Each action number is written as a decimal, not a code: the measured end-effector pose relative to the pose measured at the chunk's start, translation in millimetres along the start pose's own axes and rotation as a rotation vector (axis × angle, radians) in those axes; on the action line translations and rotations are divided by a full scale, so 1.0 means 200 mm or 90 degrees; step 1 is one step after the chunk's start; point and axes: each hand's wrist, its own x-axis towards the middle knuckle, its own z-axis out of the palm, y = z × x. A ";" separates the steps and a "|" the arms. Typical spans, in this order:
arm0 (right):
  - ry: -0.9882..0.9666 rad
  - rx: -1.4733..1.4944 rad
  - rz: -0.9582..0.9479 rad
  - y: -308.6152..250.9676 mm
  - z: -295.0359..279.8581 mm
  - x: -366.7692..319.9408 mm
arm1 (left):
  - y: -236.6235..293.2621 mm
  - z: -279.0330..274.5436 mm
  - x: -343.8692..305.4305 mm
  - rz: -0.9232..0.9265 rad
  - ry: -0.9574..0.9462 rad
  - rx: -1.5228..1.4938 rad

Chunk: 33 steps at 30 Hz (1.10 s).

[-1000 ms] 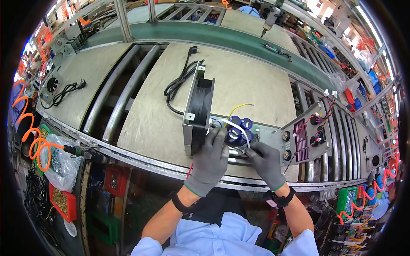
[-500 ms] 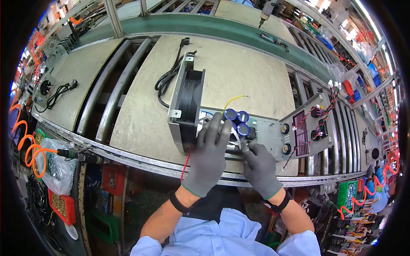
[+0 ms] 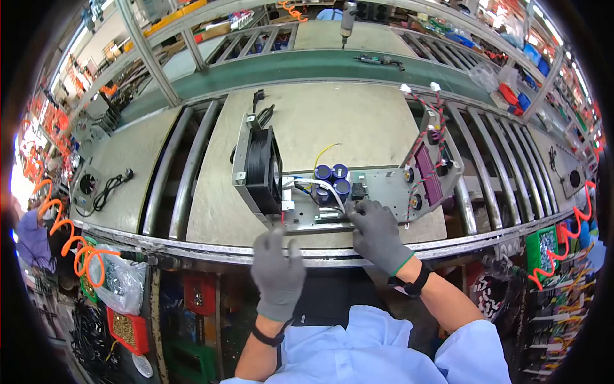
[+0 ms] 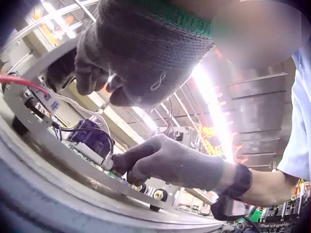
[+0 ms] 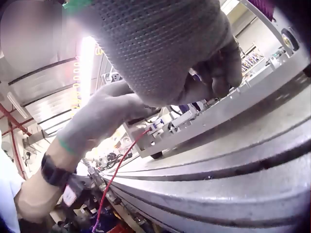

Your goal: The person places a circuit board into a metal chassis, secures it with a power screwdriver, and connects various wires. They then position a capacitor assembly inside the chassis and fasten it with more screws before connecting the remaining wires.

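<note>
An open metal chassis lies on the board, with a large black fan upright at its left end. Blue capacitors stand on the circuit board inside it. White wires arch from the fan side over these capacitors. My gloved right hand pinches the lower end of the white wires, low at the circuit board's front edge. My gloved left hand is away from the chassis, in front of the fan, its fingers loosely bent and holding nothing. A red wire hangs from the chassis in the right wrist view.
A purple-slotted end panel with red and black wires rises at the chassis's right end. The wooden board sits on conveyor rollers. A yellow wire sticks up behind the capacitors. Red bins of small parts are below left.
My left hand has pulled back from the white wires towards me. My right hand stays at their lower end. The head view has shifted, showing more of the line beyond.
</note>
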 end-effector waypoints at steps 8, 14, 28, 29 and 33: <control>0.005 0.210 0.061 -0.03 -0.11 -0.08 | -0.05 -0.01 -0.10 -0.420 -0.319 -0.410; -0.392 0.365 0.097 -0.12 -0.34 -0.15 | 0.10 0.08 -0.02 -0.504 -0.256 -0.591; 0.049 0.088 0.083 0.21 -0.13 0.14 | 0.05 0.39 0.04 0.024 -0.041 -0.173; 0.053 0.120 0.092 0.22 -0.10 0.17 | 0.04 0.39 0.04 0.037 -0.043 -0.152; 0.013 0.263 0.220 0.23 -0.07 0.21 | -0.04 0.45 0.01 0.064 -0.018 -0.146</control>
